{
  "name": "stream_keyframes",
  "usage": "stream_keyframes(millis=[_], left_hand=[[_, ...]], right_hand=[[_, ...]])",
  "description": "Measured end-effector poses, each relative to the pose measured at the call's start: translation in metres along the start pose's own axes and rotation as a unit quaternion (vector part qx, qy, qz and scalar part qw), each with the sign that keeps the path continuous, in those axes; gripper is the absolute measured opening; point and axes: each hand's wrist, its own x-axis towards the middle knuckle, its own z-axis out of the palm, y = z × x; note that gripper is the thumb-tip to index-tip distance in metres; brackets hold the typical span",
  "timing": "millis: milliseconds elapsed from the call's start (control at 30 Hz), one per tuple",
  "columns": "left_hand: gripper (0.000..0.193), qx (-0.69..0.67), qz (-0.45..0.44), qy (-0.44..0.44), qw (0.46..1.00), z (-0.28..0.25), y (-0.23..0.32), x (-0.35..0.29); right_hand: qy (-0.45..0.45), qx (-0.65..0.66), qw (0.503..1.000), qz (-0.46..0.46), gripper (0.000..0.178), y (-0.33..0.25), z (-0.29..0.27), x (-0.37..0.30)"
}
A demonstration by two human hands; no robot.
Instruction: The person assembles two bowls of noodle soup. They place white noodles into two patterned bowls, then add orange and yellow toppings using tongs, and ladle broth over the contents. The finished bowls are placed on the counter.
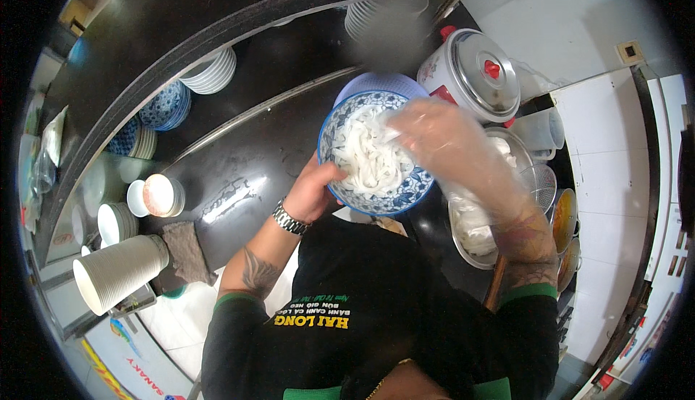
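Observation:
My left hand [315, 191], with a metal watch on the wrist, grips the near left rim of a blue-and-white patterned bowl [420, 186], its thumb over the edge. Flat white noodles [371, 155] lie heaped inside the bowl. Over the bowl's right side is my right hand [427, 133] in a clear plastic glove, its curled fingers at the edge of the noodles. Motion blurs those fingers, so whether they hold any noodles is unclear. Behind the bowl, a lavender basket [376, 81] shows in part. Under my right forearm sits a metal tray [481, 259] with white contents in clear plastic.
A white pot with a steel lid [481, 67] stands at the back right, near a clear plastic jug [541, 131] and a wire strainer [543, 183]. Stacked bowls [165, 107] line the left, with a tall stack of cups [119, 273] and a brown cloth [187, 251].

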Motion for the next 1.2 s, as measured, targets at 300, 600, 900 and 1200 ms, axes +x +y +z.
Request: stream_keyframes(millis=[300,600,900,1200], left_hand=[[0.047,-0.014,-0.044,0.018,0.999,-0.016,-0.01,0.005],[0.042,-0.03,-0.047,0.033,0.998,-0.026,-0.023,0.01],[0.037,0.013,0.003,0.108,0.994,-0.036,-0.045,0.029],[0.054,-0.06,0.044,0.136,0.988,-0.042,-0.073,0.047]], right_hand=[[0.08,0.003,0.997,0.008,0.024,-0.013,-0.074,0.009],[0.24,0.343,0.883,0.214,0.021,-0.033,-0.124,0.008],[0.404,0.257,0.862,0.165,0.026,-0.005,-0.161,-0.018],[0.462,0.219,0.851,0.121,0.027,0.013,-0.195,-0.036]])
